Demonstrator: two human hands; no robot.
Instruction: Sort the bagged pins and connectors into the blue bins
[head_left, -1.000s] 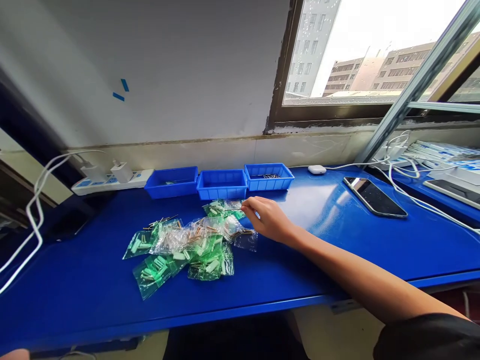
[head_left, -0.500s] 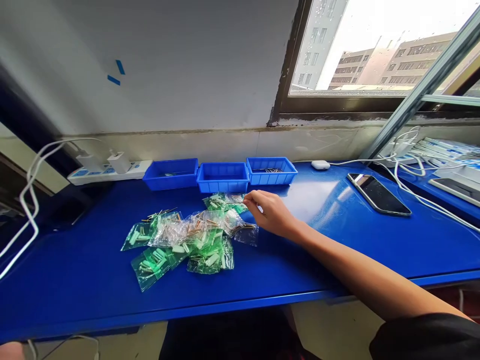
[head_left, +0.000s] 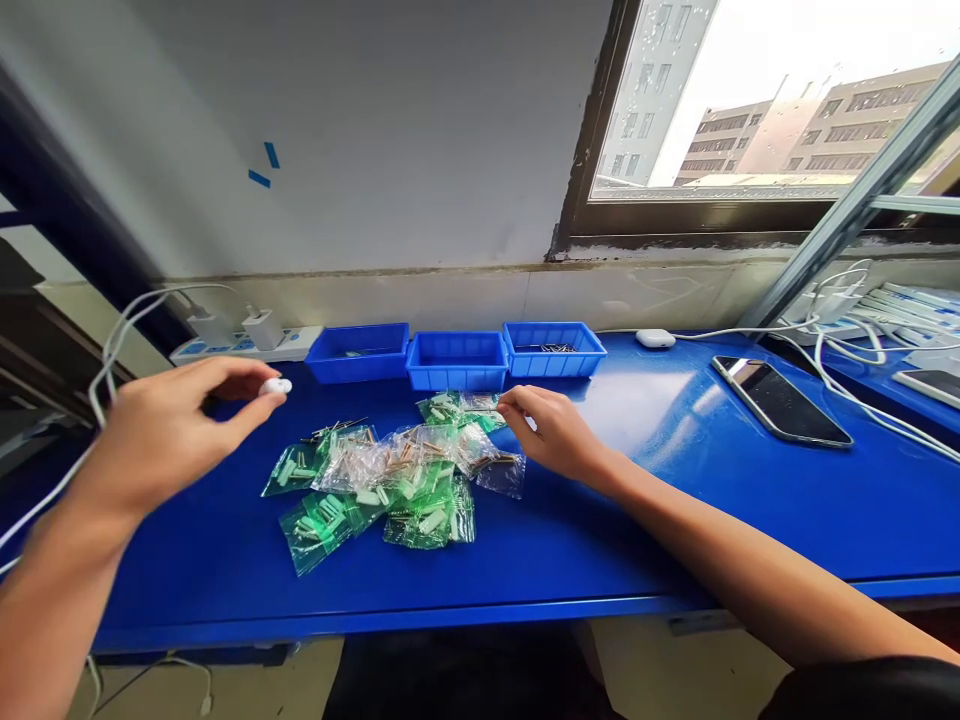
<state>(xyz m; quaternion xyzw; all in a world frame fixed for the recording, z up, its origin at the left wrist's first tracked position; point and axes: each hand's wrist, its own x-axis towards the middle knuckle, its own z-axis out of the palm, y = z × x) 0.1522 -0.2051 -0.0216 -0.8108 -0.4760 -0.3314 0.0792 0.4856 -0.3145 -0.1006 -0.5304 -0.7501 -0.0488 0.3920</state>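
Observation:
My left hand (head_left: 176,415) is raised over the left side of the desk, thumb and fingers closed on a small white rounded piece (head_left: 277,386). Its shape resembles an earbud, but the detail is too small to be sure. At the back of the pile, my right hand (head_left: 544,425) pinches a thin metal pin (head_left: 486,408) that points left. Below and left of it lie green-tinted bags (head_left: 322,520) of pale plugs and clear bags (head_left: 420,445) of brass-coloured pins, overlapping one another.
Three blue bins stand against the wall: a left bin (head_left: 358,368), a middle bin (head_left: 457,375) and a right bin (head_left: 556,362) with metal pins. A power strip (head_left: 300,343), a white earbud case (head_left: 655,339), a phone (head_left: 780,400) and white cables (head_left: 847,400) lie around the desk.
My left hand has risen from the bottom left corner to above the desk, with the white piece in its fingers. My right hand keeps its pinch by the bags. The view has shifted slightly left.

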